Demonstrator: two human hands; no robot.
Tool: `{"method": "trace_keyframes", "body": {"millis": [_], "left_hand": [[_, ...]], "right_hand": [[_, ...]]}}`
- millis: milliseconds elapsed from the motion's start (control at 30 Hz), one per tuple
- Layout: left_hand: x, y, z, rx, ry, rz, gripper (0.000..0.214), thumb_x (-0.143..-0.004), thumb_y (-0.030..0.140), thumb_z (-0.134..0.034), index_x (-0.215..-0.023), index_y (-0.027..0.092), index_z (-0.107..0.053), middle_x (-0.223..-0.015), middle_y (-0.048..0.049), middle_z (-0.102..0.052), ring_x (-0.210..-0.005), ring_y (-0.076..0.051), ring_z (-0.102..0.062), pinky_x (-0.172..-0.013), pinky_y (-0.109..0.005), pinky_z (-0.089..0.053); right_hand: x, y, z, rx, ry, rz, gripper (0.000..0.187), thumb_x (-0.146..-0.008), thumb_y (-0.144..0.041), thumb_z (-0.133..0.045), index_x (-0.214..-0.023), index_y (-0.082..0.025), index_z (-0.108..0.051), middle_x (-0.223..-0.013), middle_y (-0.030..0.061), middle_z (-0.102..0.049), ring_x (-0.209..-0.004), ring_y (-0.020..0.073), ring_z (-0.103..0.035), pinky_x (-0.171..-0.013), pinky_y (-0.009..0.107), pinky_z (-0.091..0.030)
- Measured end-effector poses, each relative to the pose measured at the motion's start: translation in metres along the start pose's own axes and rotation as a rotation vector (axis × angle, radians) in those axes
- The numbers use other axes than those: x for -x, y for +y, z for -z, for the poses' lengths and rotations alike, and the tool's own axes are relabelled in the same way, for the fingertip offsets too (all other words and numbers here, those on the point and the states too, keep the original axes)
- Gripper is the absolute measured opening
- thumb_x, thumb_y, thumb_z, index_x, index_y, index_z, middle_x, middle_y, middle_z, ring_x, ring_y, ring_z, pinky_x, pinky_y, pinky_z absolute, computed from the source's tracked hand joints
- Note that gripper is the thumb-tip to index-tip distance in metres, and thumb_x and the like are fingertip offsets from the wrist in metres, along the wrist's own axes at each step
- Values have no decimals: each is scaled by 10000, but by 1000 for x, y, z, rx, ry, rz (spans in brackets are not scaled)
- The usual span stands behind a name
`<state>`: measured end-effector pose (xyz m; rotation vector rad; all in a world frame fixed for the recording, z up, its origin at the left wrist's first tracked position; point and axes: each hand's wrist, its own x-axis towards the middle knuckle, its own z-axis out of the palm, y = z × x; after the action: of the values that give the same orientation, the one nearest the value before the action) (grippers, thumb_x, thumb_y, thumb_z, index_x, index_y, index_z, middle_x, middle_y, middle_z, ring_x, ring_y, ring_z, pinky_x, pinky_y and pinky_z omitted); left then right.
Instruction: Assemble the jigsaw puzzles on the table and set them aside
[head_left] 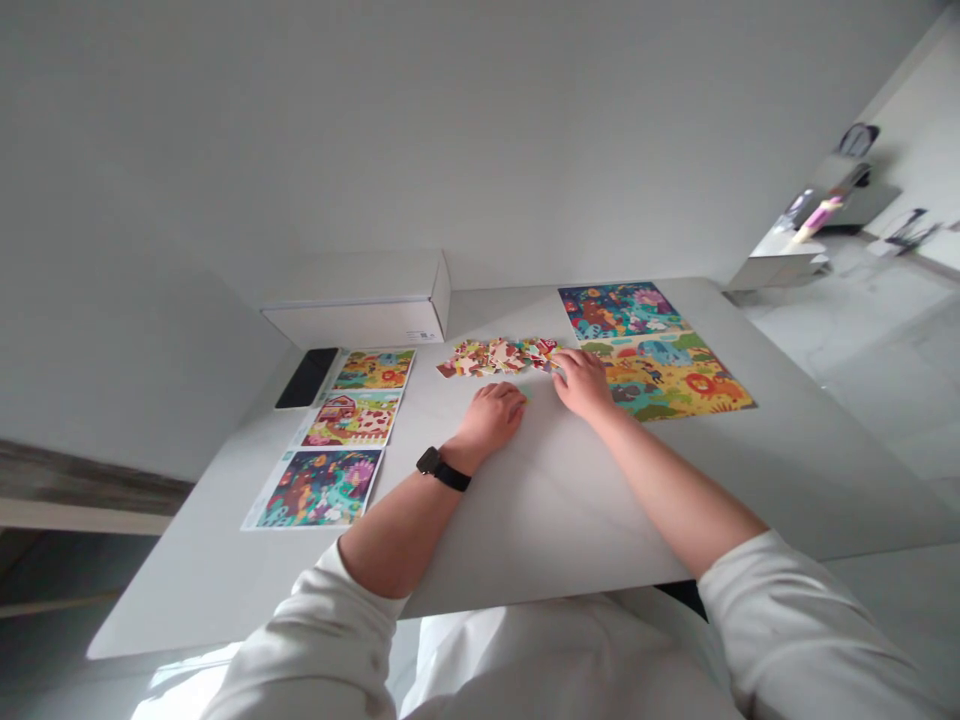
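Observation:
A loose heap of jigsaw puzzle pieces (499, 355) lies toward the back of the white table, with reds, creams and greens showing. My left hand (491, 418), a black watch on its wrist, rests on the table just in front of the heap. Its fingers are curled in, and a small coloured edge, seemingly a puzzle piece, peeps out at the fingertips. At the heap's right end, my right hand (583, 384) has its fingers stretched out and parted, the tips touching pieces. Its palm side is hidden.
Right of the heap lie two assembled puzzles, a dark one (626, 308) and a yellow animal one (667, 375). Three picture sheets (351, 418) line the left side, beside a black phone (307, 378). A white box (352, 305) stands behind them against the wall.

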<state>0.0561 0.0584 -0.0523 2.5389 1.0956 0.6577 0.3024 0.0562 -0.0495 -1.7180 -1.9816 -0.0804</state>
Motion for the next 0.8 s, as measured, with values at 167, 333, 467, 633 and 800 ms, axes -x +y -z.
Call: {"method": "trace_keyframes", "body": {"millis": [167,333,467,633,800], "left_hand": [[0,-1,-1,3,10,5,252,-978,210,-632,-1145,238,-819,-1218,-116,-743,-1153,-307,-656,-1124,-509,-493],[-1,-1,-1,-4,0,-7,259,-991,216,-612,-1145,232,-820,-1211,-115,-755,-1131,-306,-660,-1098,-504,-503],[-2,-1,2,14,21,2,266,-983,201,-616,-1155,221,-817,-1215,-126,-757,-1121,-310,-664,-1083,-505,-511],[-2,-4,3,7,61,53,259,-982,217,-619,-1145,227,-820,-1203,-126,-740,-1123,-304,-656,-1088,-503,-509],[-2,-4,6,-32,93,133,306,-963,160,-586,-1187,226,-783,-1230,-129,-738,-1161,-321,-650,-1096,-506,-498]], "right_hand": [[-25,12,-13,81,-133,-44,545,-957,-102,-557,-1485,-185,-665,-1539,166,-658,-1382,382,-588,-1200,556,-439],[-37,21,-24,72,-111,-64,540,-965,-129,-547,-1489,-177,-665,-1551,169,-644,-1412,386,-568,-1232,564,-416],[-34,23,-24,7,3,-54,525,-969,-198,-585,-1487,-183,-675,-1481,183,-669,-1371,387,-584,-1226,584,-416],[-28,18,-21,-9,-17,-7,453,-973,-225,-623,-1403,-248,-764,-1432,159,-656,-1347,373,-580,-1195,551,-454],[-29,17,-21,-37,-9,31,316,-932,-179,-672,-1178,-270,-847,-1333,135,-686,-1288,343,-608,-1148,523,-501]]}}
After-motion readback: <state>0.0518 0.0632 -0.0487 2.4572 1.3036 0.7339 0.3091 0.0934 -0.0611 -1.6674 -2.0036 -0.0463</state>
